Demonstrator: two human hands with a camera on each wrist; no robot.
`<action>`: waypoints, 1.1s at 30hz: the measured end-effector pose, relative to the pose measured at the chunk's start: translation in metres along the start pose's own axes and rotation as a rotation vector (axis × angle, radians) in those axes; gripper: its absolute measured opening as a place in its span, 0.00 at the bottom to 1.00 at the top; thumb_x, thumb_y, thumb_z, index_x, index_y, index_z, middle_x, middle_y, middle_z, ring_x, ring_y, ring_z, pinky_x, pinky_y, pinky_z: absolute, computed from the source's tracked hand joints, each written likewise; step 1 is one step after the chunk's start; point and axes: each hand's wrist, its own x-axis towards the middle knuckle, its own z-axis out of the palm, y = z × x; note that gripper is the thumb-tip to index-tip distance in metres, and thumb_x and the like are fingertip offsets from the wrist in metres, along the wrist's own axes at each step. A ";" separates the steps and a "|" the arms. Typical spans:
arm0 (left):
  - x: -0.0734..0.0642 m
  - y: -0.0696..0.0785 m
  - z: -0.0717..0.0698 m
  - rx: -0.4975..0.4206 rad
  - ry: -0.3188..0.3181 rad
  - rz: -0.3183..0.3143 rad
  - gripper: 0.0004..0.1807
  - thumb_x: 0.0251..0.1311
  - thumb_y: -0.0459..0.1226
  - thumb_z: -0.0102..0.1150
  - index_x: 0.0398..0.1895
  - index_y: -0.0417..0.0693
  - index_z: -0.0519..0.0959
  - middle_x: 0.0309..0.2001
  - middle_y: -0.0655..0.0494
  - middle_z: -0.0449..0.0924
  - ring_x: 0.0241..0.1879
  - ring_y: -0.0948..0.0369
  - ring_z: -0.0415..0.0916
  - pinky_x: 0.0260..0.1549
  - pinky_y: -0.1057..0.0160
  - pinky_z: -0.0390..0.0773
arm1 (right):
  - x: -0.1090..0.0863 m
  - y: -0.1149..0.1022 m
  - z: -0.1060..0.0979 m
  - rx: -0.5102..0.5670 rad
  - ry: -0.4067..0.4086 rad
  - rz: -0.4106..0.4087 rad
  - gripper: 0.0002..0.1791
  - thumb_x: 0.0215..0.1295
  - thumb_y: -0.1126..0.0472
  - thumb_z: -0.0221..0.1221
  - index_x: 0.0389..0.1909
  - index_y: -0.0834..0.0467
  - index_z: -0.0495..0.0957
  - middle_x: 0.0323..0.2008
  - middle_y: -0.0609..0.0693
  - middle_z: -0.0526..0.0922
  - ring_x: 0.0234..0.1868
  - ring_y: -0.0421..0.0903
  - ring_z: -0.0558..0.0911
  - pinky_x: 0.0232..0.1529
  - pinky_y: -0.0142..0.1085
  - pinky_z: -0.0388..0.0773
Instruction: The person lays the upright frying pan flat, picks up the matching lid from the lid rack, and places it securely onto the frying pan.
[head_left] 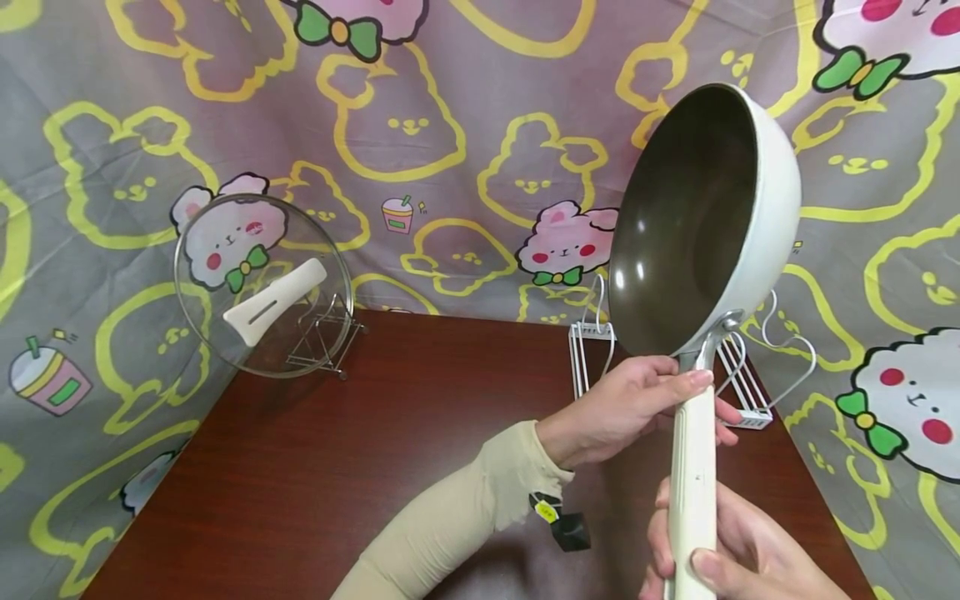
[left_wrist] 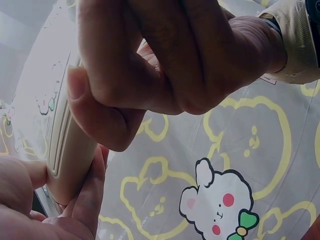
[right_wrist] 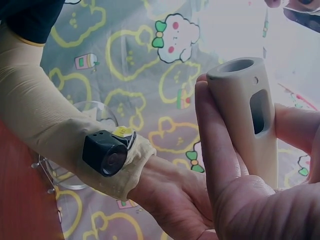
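A deep frying pan, white outside with a dark brown interior, is held up at the right in the head view, its opening facing left. My left hand grips the cream handle close to the pan, thumb on top. Lower down, my right hand holds the handle's end. The left wrist view shows my left hand's curled fingers in front of the handle. Seen by the right wrist camera, the handle's hollow end lies between my right fingers and thumb.
A glass lid with a cream grip stands in a wire rack at the back left of the brown table. Behind my hands is a white wire rack. Patterned cloth hangs around the table.
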 end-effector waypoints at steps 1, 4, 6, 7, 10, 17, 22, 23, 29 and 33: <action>0.000 0.000 0.000 -0.001 0.002 0.001 0.15 0.81 0.32 0.41 0.52 0.20 0.67 0.54 0.15 0.74 0.56 0.20 0.70 0.41 0.69 0.82 | 0.000 0.000 0.000 0.012 -0.008 -0.002 0.24 0.79 0.65 0.38 0.73 0.50 0.54 0.57 0.52 0.79 0.62 0.56 0.81 0.68 0.50 0.76; 0.000 0.000 0.001 -0.005 0.005 0.000 0.15 0.81 0.32 0.41 0.52 0.21 0.67 0.54 0.15 0.73 0.56 0.20 0.70 0.40 0.69 0.81 | 0.001 0.000 0.001 0.042 -0.029 -0.010 0.25 0.79 0.66 0.37 0.73 0.51 0.53 0.58 0.52 0.79 0.63 0.55 0.80 0.69 0.50 0.75; -0.001 0.000 0.001 -0.008 0.004 0.000 0.16 0.81 0.32 0.41 0.52 0.20 0.66 0.54 0.14 0.73 0.56 0.19 0.70 0.40 0.69 0.81 | 0.001 -0.001 0.002 0.058 -0.037 -0.011 0.25 0.79 0.66 0.36 0.73 0.51 0.53 0.58 0.52 0.79 0.63 0.55 0.80 0.69 0.50 0.75; -0.001 0.001 0.001 -0.010 0.004 0.000 0.16 0.82 0.32 0.41 0.53 0.19 0.66 0.54 0.14 0.73 0.57 0.19 0.69 0.40 0.69 0.81 | 0.001 -0.001 0.002 0.063 -0.038 -0.010 0.25 0.79 0.66 0.36 0.73 0.51 0.53 0.58 0.52 0.79 0.63 0.55 0.80 0.69 0.50 0.75; -0.002 0.001 0.001 -0.018 0.006 0.002 0.17 0.82 0.33 0.42 0.54 0.19 0.64 0.54 0.14 0.72 0.57 0.19 0.69 0.41 0.69 0.81 | 0.001 -0.001 0.002 0.071 -0.041 -0.005 0.24 0.80 0.65 0.36 0.73 0.51 0.53 0.58 0.51 0.78 0.63 0.54 0.80 0.69 0.49 0.74; -0.003 -0.003 0.000 -0.032 0.017 0.017 0.16 0.82 0.33 0.42 0.51 0.20 0.65 0.54 0.14 0.72 0.58 0.20 0.69 0.45 0.70 0.81 | 0.003 -0.001 0.002 0.082 -0.054 -0.008 0.23 0.80 0.64 0.37 0.73 0.52 0.54 0.59 0.52 0.78 0.63 0.54 0.79 0.69 0.48 0.75; -0.005 -0.004 -0.003 -0.042 0.023 0.028 0.16 0.82 0.32 0.42 0.52 0.19 0.64 0.55 0.14 0.73 0.58 0.20 0.69 0.49 0.67 0.83 | 0.005 -0.001 0.003 0.086 -0.062 -0.013 0.23 0.80 0.64 0.37 0.73 0.52 0.54 0.58 0.51 0.78 0.63 0.54 0.79 0.69 0.48 0.75; -0.006 -0.004 -0.003 -0.042 0.023 0.030 0.16 0.82 0.32 0.42 0.52 0.19 0.64 0.55 0.14 0.73 0.58 0.20 0.69 0.50 0.66 0.83 | 0.005 -0.001 0.003 0.086 -0.057 -0.008 0.23 0.80 0.64 0.37 0.73 0.51 0.54 0.58 0.51 0.78 0.63 0.54 0.79 0.69 0.48 0.75; -0.009 -0.005 -0.007 -0.050 0.026 0.035 0.11 0.81 0.31 0.42 0.47 0.27 0.68 0.55 0.13 0.72 0.58 0.19 0.68 0.53 0.62 0.84 | 0.005 -0.001 0.004 0.057 -0.009 0.029 0.24 0.80 0.63 0.37 0.73 0.49 0.54 0.57 0.50 0.80 0.62 0.54 0.81 0.69 0.49 0.75; -0.011 -0.004 -0.009 -0.051 0.036 0.033 0.09 0.81 0.32 0.43 0.46 0.31 0.70 0.55 0.12 0.71 0.58 0.20 0.68 0.53 0.61 0.85 | 0.006 0.000 0.003 0.041 0.001 0.036 0.24 0.80 0.63 0.36 0.74 0.48 0.54 0.58 0.49 0.80 0.62 0.53 0.81 0.69 0.49 0.75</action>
